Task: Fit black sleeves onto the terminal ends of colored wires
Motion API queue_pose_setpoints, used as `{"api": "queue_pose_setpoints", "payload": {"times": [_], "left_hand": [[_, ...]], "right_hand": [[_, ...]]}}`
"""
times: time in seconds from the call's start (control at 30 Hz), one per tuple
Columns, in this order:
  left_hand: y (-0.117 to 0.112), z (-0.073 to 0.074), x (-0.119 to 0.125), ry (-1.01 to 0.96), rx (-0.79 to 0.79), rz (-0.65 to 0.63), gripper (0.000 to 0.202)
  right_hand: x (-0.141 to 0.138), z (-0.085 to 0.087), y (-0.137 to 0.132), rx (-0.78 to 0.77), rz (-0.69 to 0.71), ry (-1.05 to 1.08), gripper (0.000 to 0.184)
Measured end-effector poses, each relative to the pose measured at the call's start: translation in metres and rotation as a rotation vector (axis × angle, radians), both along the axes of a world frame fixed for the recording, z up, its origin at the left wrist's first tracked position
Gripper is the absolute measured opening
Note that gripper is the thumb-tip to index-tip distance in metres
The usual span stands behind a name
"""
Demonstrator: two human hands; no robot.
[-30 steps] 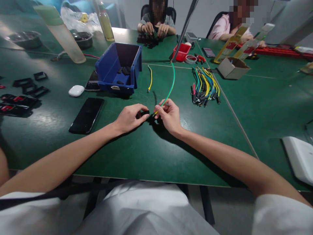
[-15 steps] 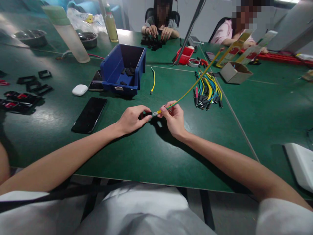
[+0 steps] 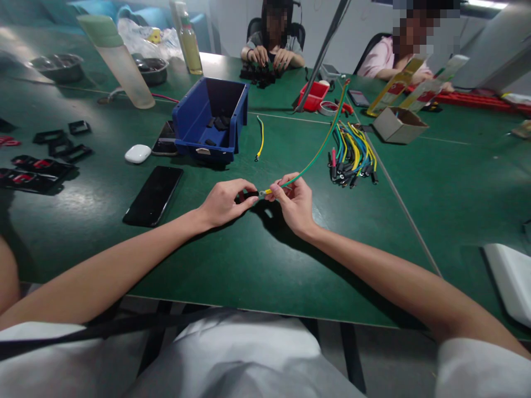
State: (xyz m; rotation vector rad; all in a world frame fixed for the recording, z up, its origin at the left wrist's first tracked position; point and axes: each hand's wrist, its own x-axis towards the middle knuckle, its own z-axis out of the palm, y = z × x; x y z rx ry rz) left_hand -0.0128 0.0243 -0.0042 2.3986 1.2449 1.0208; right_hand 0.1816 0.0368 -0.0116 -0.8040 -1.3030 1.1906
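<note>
My right hand [image 3: 293,202] pinches a green-yellow wire [image 3: 319,148] near its metal ring terminal. The wire rises from my fingers up and to the right, ending in a red tip. My left hand [image 3: 224,200] pinches a small black sleeve [image 3: 244,195] just left of that terminal, almost touching it. Both hands hover low over the green table [image 3: 232,260]. A bundle of coloured wires [image 3: 352,152] lies to the right of the hands, and a single yellow wire [image 3: 260,139] lies ahead.
A blue bin [image 3: 209,119] holding black parts stands ahead left, with a black phone [image 3: 153,194], a white earbud case [image 3: 138,153] and a second phone beside it. Black frames lie far left. A cardboard box [image 3: 398,124] and red tray sit ahead right. Two people work across the table.
The wire's free end has swung from upright over to the right and then partly back. My hands stayed close together, the terminal now pointing at the black sleeve.
</note>
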Motion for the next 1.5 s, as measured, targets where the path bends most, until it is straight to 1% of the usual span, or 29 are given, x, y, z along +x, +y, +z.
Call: {"api": "queue_pose_setpoints", "payload": {"times": [0.4, 0.63, 0.9, 1.3, 1.5], "left_hand": [[0.0005, 0.0000, 0.0000, 0.000, 0.087, -0.032, 0.016], [0.0000, 0.0004, 0.0002, -0.009, 0.104, -0.032, 0.014], [0.0008, 0.0001, -0.0003, -0.012, 0.113, -0.029, 0.015], [0.0016, -0.0023, -0.0016, 0.012, 0.143, -0.026, 0.014], [0.0014, -0.0024, -0.0012, 0.003, 0.179, -0.023, 0.013]], "right_hand": [[-0.0004, -0.0037, 0.0015, 0.026, 0.011, 0.025, 0.032], [-0.0003, -0.0039, 0.0009, 0.027, 0.004, 0.000, 0.031], [-0.0004, -0.0008, -0.0011, 0.027, 0.029, 0.046, 0.024], [-0.0012, 0.0012, 0.0010, -0.037, 0.012, 0.000, 0.032], [-0.0005, 0.0023, 0.0047, -0.078, 0.035, -0.007, 0.035]]}}
